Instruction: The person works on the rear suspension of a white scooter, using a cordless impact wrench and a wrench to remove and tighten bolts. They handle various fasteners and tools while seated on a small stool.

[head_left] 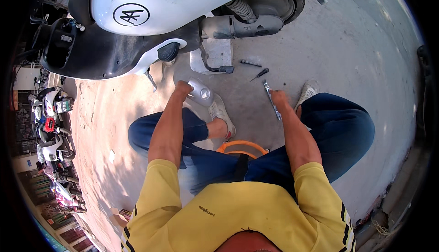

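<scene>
My left hand is closed at the upper left side of a translucent grey plastic jug, which sits beside my left shoe. My right hand grips a long silver wrench near its middle, with one end pointing toward the scooter and the other toward me. On the ground just beyond the wrench lies a small screwdriver with a dark handle. Farther off is a short dark metal tool whose exact kind I cannot make out.
A white and black scooter stands across the far side. Its stand reaches down over a pale flat board. An orange stool is beneath me. Several parked scooters line the left, and a kerb borders the right.
</scene>
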`<state>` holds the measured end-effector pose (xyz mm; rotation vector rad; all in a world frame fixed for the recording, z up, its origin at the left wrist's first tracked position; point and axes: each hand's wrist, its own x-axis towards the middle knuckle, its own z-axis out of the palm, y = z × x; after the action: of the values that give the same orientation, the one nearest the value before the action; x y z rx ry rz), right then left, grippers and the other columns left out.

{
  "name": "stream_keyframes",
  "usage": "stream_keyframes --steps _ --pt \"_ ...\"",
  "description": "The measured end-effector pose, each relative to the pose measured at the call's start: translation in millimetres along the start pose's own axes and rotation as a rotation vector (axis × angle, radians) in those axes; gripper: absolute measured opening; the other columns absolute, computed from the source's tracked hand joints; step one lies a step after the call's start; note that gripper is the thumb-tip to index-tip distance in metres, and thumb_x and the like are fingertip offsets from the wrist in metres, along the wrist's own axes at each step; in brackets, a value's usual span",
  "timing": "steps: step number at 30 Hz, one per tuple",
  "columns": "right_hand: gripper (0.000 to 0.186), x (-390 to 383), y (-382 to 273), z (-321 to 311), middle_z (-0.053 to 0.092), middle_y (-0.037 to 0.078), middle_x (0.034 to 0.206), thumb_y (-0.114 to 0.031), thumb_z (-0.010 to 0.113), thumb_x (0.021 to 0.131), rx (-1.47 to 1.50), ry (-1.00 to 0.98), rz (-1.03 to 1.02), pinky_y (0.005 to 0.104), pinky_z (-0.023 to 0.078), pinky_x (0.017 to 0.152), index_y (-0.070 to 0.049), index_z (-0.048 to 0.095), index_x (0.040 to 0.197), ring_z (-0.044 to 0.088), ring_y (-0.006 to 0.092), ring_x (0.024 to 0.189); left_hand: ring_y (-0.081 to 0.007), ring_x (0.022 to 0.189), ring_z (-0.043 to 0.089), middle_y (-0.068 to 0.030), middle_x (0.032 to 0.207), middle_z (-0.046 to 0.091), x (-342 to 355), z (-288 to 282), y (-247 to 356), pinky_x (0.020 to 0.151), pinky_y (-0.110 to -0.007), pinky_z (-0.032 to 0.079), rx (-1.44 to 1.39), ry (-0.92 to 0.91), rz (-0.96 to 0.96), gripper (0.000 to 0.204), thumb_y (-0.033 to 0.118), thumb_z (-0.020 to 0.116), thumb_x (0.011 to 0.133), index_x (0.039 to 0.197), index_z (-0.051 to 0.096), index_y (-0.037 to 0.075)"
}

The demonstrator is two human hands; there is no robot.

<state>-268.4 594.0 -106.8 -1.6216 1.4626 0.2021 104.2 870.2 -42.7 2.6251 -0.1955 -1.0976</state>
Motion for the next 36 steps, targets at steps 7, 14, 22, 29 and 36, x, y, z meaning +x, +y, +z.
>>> stream_keyframes --steps 7,14,22,29,36 --pt "0.051 -4 8 14 0.070 0.027 0.117 -0.039 0.067 0.087 -0.011 -0.040 0.007 0.0485 0.050 0.098 0.003 0.071 0.116 0.066 0.0446 0.114 -0.0289 0.119 0.062 -0.0105 0.130 0.061 27 -27 -73 0.101 -0.043 0.053 0.493 -0.077 0.002 0.064 0.032 0.079 0.087 0.141 0.054 0.009" --pt "0.044 -32 20 3 0.069 0.027 0.123 -0.029 0.064 0.089 -0.224 -0.103 0.005 0.0504 0.051 0.101 0.001 0.071 0.120 0.064 0.0439 0.118 -0.0337 0.094 0.071 -0.0173 0.097 0.071 -3 84 -17 0.086 -0.043 0.056 -0.581 -0.203 -0.083 0.037 0.019 0.071 0.089 0.120 0.069 0.000" --pt "0.043 -45 35 30 0.056 0.028 0.142 -0.023 0.056 0.091 -0.301 -0.185 0.033 0.0537 0.048 0.107 -0.004 0.067 0.128 0.058 0.0442 0.129 -0.0409 0.101 0.068 -0.0234 0.104 0.072 -19 146 46 0.090 -0.045 0.052 0.364 -0.179 0.768 0.028 0.009 0.064 0.087 0.113 0.071 0.003" --pt "0.071 -60 26 45 0.024 0.024 0.163 -0.027 0.065 0.089 -0.136 0.003 0.105 0.0585 0.031 0.118 -0.009 0.040 0.154 0.029 0.0466 0.148 -0.0390 0.101 0.067 -0.0231 0.109 0.069 -80 174 150 0.091 -0.043 0.052 0.199 -0.214 1.046 0.029 0.007 0.059 0.092 0.119 0.065 -0.001" --pt "0.083 -39 21 51 0.009 0.018 0.170 -0.027 0.064 0.090 -0.043 0.020 0.289 0.0592 0.020 0.122 -0.012 0.026 0.162 0.012 0.0437 0.155 -0.0411 0.116 0.059 -0.0239 0.122 0.061 -57 193 222 0.100 -0.046 0.046 0.363 -0.083 1.057 0.033 0.008 0.063 0.092 0.124 0.062 -0.001"
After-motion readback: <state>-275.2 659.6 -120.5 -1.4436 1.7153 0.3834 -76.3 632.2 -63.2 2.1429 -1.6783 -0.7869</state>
